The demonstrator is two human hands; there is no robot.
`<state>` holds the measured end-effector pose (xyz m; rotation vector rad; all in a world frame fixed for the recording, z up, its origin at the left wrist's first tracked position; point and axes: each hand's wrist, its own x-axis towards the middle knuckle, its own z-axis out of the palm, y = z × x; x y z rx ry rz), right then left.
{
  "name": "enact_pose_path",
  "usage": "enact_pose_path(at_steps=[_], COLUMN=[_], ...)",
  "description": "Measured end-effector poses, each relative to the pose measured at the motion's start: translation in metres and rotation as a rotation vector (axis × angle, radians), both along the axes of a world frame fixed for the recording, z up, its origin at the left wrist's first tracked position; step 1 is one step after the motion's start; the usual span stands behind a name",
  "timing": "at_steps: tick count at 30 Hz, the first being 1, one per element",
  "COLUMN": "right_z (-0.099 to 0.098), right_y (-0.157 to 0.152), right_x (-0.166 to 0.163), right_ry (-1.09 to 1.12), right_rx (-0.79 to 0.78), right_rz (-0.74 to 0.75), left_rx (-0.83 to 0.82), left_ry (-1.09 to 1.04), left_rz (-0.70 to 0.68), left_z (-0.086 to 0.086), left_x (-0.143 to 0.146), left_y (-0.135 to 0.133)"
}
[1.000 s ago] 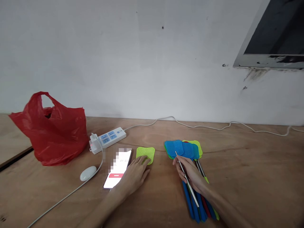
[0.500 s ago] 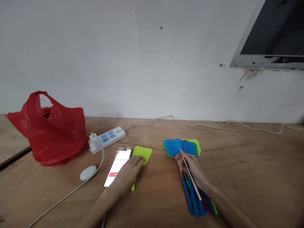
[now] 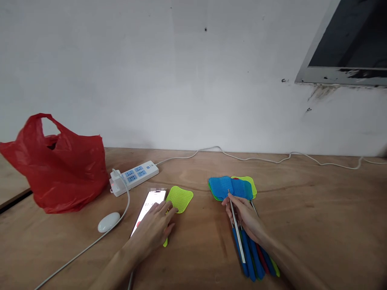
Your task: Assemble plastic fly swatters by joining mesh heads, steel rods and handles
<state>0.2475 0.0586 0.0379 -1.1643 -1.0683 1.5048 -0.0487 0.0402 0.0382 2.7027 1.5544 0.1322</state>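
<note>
My left hand (image 3: 155,223) lies palm down, fingers stretched, across a yellow-green mesh fly swatter (image 3: 180,199) and the edge of a lit phone (image 3: 155,198). The swatter's shaft is hidden under the hand; its handle end pokes out below. In my right hand (image 3: 242,209) is a thin silver metal rod (image 3: 238,233), pinched near its upper end and slanting down toward me. Beneath that hand is a stack of fly swatters (image 3: 229,187) with blue and yellow-green mesh heads. Their blue, red and green handles (image 3: 252,257) fan out below the wrist.
At the left stands a red plastic bag (image 3: 66,169). A white power strip (image 3: 139,175) with a plugged-in charger lies beside it, near a white oval device (image 3: 109,222). White cables (image 3: 256,158) cross the wooden table (image 3: 317,217), which meets a wall behind.
My left hand has slid slightly left and down, uncovering more of the swatter head. The rod in my right hand has swung to a steeper angle, its lower end moving left.
</note>
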Motion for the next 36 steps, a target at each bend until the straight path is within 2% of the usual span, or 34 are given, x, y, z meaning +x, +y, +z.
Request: enact_pose_path(at_steps=[6, 10, 14, 20, 28, 36], right_z=[-0.002, -0.001, 0.000, -0.004, -0.005, -0.006], right_y=[0.001, 0.000, 0.000, 0.001, 0.000, -0.001], right_x=[0.000, 0.000, 0.000, 0.002, 0.001, 0.002], right_ry=[0.013, 0.004, 0.003, -0.005, -0.016, -0.019], right_rx=[-0.012, -0.013, -0.009, -0.001, 0.017, 0.014], right_rz=[0.006, 0.012, 0.012, 0.009, 0.001, 0.012], left_rx=[-0.035, 0.011, 0.107, 0.139, 0.120, 0.070], left_ry=[0.029, -0.025, -0.023, 0.036, 0.069, 0.014], left_rz=[-0.067, -0.108, -0.085, -0.067, -0.011, -0.013], left_z=[0.007, 0.008, -0.001, -0.018, -0.019, -0.022], left_x=[-0.008, -0.013, -0.003, 0.017, 0.024, 0.009], left_y=[-0.003, 0.000, 0.003, 0.003, -0.002, -0.006])
